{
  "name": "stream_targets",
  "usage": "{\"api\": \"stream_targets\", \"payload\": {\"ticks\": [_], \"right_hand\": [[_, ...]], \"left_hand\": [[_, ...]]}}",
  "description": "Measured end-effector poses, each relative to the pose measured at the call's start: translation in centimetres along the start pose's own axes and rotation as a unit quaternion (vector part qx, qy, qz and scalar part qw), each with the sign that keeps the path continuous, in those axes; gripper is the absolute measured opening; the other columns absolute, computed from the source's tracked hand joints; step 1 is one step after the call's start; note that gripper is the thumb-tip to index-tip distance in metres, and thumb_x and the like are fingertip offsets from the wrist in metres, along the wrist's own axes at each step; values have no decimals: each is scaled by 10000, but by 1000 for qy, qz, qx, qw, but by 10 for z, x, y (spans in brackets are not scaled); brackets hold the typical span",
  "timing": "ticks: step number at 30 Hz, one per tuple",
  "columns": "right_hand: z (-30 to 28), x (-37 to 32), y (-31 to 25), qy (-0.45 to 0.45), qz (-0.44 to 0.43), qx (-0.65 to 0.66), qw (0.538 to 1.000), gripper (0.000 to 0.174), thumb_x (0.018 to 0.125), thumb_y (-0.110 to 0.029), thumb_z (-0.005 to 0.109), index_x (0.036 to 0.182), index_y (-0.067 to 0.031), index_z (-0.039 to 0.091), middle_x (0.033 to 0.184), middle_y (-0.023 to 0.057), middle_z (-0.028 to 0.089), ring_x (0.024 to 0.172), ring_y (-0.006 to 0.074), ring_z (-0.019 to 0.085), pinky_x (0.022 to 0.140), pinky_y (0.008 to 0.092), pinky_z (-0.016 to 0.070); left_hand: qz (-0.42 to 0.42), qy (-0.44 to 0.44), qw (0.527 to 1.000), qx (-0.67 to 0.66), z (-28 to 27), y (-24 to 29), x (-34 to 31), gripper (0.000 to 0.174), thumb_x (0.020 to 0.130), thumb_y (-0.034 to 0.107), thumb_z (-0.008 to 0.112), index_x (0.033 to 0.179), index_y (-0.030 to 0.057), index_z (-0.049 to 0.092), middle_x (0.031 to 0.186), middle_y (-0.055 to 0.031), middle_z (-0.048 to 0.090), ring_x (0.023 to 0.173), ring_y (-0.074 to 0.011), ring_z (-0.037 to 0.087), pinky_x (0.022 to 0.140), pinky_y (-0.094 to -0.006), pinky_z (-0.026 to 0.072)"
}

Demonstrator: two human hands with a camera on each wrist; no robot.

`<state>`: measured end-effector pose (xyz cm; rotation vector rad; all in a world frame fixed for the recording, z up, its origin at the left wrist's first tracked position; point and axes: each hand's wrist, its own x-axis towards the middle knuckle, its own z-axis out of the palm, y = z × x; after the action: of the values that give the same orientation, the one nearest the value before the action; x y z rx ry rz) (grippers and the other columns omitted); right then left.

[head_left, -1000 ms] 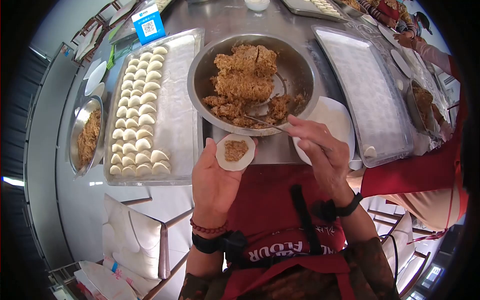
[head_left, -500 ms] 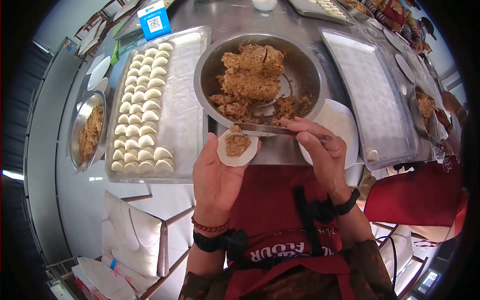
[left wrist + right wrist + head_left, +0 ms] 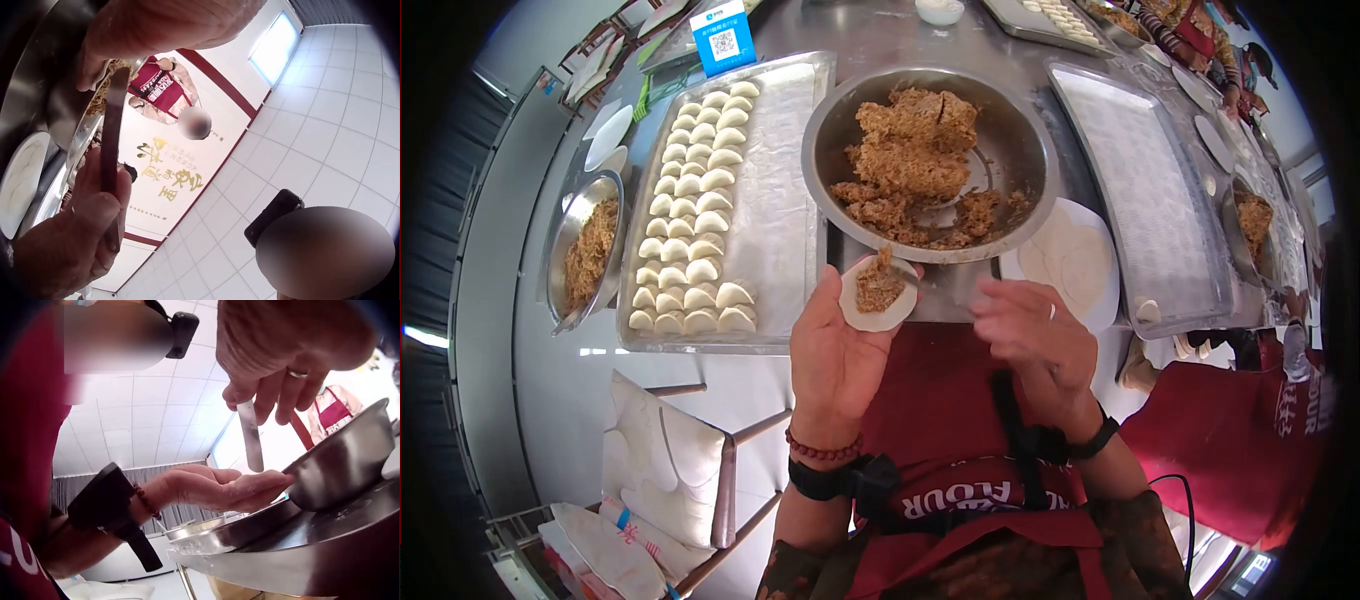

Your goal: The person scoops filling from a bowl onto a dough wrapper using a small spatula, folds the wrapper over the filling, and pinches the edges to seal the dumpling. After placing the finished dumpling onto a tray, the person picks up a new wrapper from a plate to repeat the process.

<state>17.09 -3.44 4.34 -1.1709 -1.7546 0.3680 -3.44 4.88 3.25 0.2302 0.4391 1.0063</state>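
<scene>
My left hand [image 3: 832, 365] is palm up and cupped under a round white dumpling wrapper [image 3: 868, 321], its thumb along the near-left edge. On the wrapper's middle lies a brown minced filling [image 3: 878, 293]. With my right hand [image 3: 1040, 340], slightly blurred, I grip a flat-bladed metal spreader [image 3: 114, 119]; its tip meets the filling, and the blade [image 3: 250, 439] points down over the left palm in the right wrist view. Just beyond the hands stands a large steel bowl [image 3: 818, 200] with a heap of the same filling [image 3: 915, 150].
A tray [image 3: 780, 200] at left bears rows of folded dumplings [image 3: 700, 215]. Stacked wrappers [image 3: 1065, 262] lie on a white plate [image 3: 1104, 300] at right, near another tray [image 3: 1150, 180]. A smaller bowl of filling [image 3: 590, 260] stands far left; a chair [image 3: 665, 460] is below.
The spreader has gone from the large bowl's near edge to the wrapper, bringing more filling onto it. My left hand still holds the wrapper. The head view has shifted slightly.
</scene>
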Motion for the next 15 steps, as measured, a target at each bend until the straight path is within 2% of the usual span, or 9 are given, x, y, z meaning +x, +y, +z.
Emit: {"api": "stream_targets", "payload": {"ticks": [2,4,10,14,15], "right_hand": [[6,1,7,38,53,55,996,195,848,-73,708,1042,-79,704,1096,66,728,1170,280,638,975,394,482],[14,5,8,73,106,92,987,190,869,-68,685,1057,-60,706,1088,80,730,1154,295,645,970,386,484],[14,7,8,11,50,43,998,202,871,-73,688,1070,-76,724,1070,81,736,1148,278,649,946,380,490],[13,6,9,19,41,50,998,213,854,-79,704,1065,-91,725,1071,74,736,1144,276,652,941,384,491],[13,7,10,25,43,51,997,216,849,-80,708,1064,-93,724,1071,73,735,1141,277,654,941,384,491]], "left_hand": [[4,-5,1000,-14,-2,-1,1,514,1086,317,276,1398,-85,352,1399,-255,482,1323,-402,457,1155,-562,343],[3,3,1000,-8,-1,-1,2,502,1087,310,274,1389,-80,368,1397,-251,488,1323,-390,462,1154,-553,348],[4,9,1000,16,-4,1,9,510,1088,308,260,1390,-88,371,1390,-255,496,1320,-381,470,1145,-525,364],[9,25,1000,6,-3,0,10,532,1089,321,249,1393,-100,365,1388,-262,495,1317,-389,470,1143,-503,367],[8,26,1000,4,-2,0,9,519,1089,317,259,1378,-95,384,1366,-241,516,1287,-362,499,1117,-488,395]]}}
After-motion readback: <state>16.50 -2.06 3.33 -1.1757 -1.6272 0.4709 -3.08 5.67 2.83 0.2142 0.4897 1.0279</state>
